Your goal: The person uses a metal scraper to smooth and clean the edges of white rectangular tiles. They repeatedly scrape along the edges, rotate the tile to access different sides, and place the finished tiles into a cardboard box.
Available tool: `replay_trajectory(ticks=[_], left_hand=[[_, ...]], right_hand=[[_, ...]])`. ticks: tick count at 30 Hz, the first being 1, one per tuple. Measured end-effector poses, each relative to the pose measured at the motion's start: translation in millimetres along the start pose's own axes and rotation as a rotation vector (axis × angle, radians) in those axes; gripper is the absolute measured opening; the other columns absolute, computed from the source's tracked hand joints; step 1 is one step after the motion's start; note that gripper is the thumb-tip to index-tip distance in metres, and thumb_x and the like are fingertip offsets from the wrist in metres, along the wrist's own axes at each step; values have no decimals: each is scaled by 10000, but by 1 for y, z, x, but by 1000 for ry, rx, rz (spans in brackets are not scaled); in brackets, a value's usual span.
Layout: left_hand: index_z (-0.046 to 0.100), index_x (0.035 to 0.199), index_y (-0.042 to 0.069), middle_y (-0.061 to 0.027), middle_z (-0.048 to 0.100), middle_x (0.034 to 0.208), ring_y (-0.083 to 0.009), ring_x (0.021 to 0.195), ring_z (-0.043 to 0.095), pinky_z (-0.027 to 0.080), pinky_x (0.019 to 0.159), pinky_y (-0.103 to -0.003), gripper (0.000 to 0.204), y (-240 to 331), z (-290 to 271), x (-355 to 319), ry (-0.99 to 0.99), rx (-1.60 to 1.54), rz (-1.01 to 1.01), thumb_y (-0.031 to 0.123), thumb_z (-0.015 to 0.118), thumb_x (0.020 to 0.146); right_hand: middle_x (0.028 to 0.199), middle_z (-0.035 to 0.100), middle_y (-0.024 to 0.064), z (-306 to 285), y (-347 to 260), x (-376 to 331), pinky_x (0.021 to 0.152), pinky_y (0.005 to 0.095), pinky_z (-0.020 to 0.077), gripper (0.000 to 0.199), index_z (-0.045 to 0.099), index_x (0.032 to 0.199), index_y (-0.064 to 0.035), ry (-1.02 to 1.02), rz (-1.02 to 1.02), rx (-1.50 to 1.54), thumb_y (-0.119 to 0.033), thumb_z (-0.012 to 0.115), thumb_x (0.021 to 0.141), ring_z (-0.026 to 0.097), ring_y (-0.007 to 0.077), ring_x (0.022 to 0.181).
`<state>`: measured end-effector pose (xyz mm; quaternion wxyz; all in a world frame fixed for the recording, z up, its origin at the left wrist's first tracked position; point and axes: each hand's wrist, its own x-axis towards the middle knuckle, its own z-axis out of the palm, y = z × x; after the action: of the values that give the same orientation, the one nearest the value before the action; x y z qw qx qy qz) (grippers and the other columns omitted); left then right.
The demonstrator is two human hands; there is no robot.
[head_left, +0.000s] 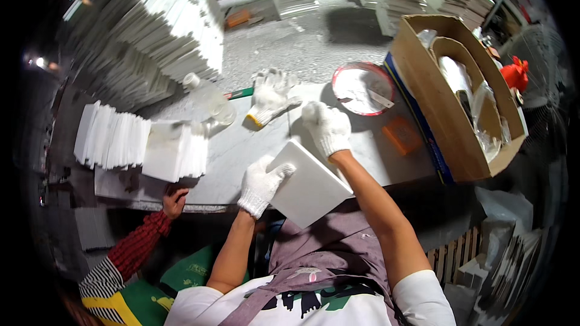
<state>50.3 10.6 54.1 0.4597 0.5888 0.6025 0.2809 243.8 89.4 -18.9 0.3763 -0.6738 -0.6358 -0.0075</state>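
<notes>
A flat, square white tile [311,184] is tilted in front of my apron at the table's near edge. My left hand [261,186], in a white knitted glove, grips its left edge with the thumb over the face. Just beyond the tile's far corner, my gloved right hand [327,127] is curled closed above the table; whatever its fingers hold is hidden. To its right stands a round red-rimmed tub [361,87] of white material, with a flat pale scraper [380,98] across it.
Spare gloves [272,93] lie by a clear plastic bottle [211,101]. White tiles stand in a row [115,136] at left; tall stacks [163,24] rise behind. A cardboard box [423,84] and orange block [402,135] are at right. Another person's hand [174,202] touches the front edge.
</notes>
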Motion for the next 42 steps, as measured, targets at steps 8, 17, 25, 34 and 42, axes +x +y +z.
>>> replay_trajectory(ticks=[8,17,25,34,42], left_hand=[[645,884,16,5,637,775,-68,689,555,466,628,-232,227,-1,6,3,-33,-115,-2,202,756,817],[629,849,10,2,631,740,-65,642,538,467,577,-243,308,-5,10,4,-7,-118,33,246,807,764],[621,852,4,-1,635,743,-61,644,553,474,585,-232,289,19,38,-1,-98,-275,-2,212,804,768],[655,852,14,-14,658,747,-60,670,567,483,618,-245,245,22,48,-3,-157,-242,6,203,791,777],[651,825,19,-1,643,720,-55,642,547,467,592,-235,223,13,47,-8,-145,-289,5,182,794,773]], right_hand=[[799,613,83,-32,0,-5,689,398,471,562,517,1177,-138,-188,-9,95,-208,760,675,609,261,788],[1225,592,167,-116,12,-55,963,310,443,511,461,1332,-8,-74,392,907,-248,617,909,584,225,1112],[1081,630,110,-216,27,-67,873,289,481,307,571,1151,14,-302,499,905,-172,622,913,595,165,995],[1086,626,82,-186,52,-55,899,280,461,378,560,1187,-6,-7,510,758,-119,690,850,598,141,982],[927,638,171,-147,89,10,779,397,509,468,532,1263,-135,-99,286,33,-236,677,829,638,322,849]])
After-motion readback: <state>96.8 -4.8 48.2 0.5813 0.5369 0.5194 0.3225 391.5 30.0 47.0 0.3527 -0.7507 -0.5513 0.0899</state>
